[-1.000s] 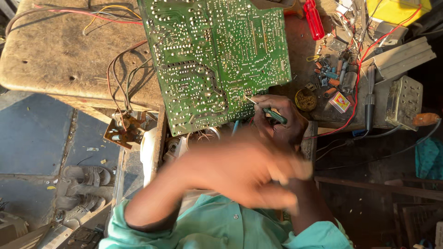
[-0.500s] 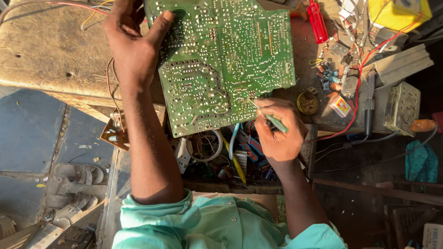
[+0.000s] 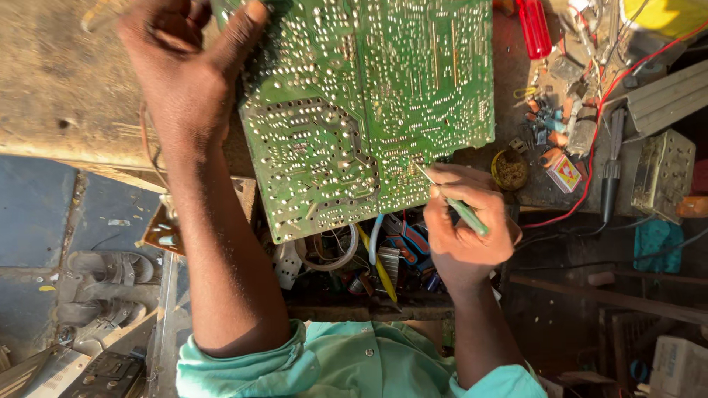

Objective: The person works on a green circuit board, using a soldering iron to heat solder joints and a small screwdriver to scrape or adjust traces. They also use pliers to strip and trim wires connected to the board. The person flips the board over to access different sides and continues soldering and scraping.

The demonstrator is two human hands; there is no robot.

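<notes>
You are working on one green board [image 3: 369, 110], solder side up, lying tilted on the bench [image 3: 66, 88]. Your left hand [image 3: 184, 66] is gripping the board's top left edge, thumb pressing on its face. Your right hand [image 3: 464, 228] is closed around one thin green-handled tool [image 3: 457, 206], its tip touching the board's lower right corner. Below the board, loose wires and parts are crowding the gap. Right of the board are lying one small round tin [image 3: 509, 169] and one red screwdriver [image 3: 532, 29].
</notes>
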